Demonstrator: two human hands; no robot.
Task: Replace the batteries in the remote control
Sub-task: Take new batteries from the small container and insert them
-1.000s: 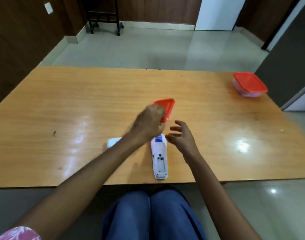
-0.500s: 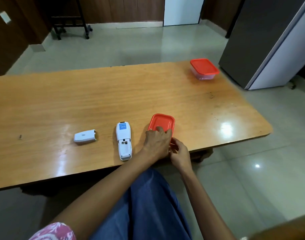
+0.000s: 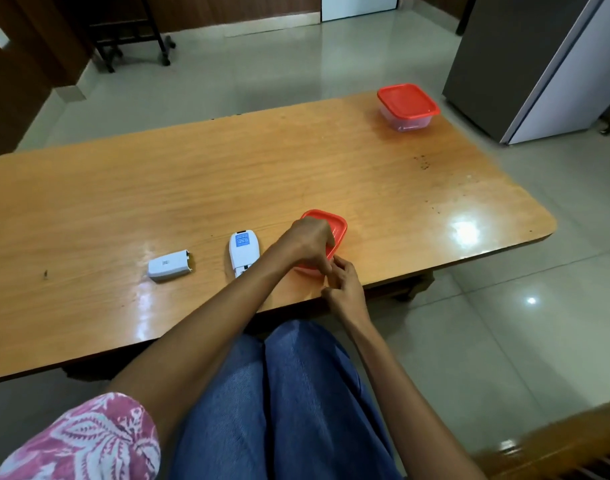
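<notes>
A white remote control (image 3: 242,252) lies back side up near the table's front edge, its lower end hidden behind my left forearm. Its detached white battery cover (image 3: 170,266) lies to its left. To the right of the remote stands a small container with a red lid (image 3: 336,230). My left hand (image 3: 308,242) rests on top of that lid, fingers curled over its near edge. My right hand (image 3: 343,284) touches the container's near side at the table edge, fingertips meeting those of the left hand. Whatever is inside is hidden.
A second clear container with a red lid (image 3: 408,105) stands at the table's (image 3: 296,168) far right corner. A grey refrigerator (image 3: 525,64) stands beyond the table on the right. A dark wheeled rack (image 3: 130,36) is on the floor at the back.
One second ago the left hand held the red-lidded container above the remote. Since then it has set it down right of the remote, and the right hand has come to its near edge.
</notes>
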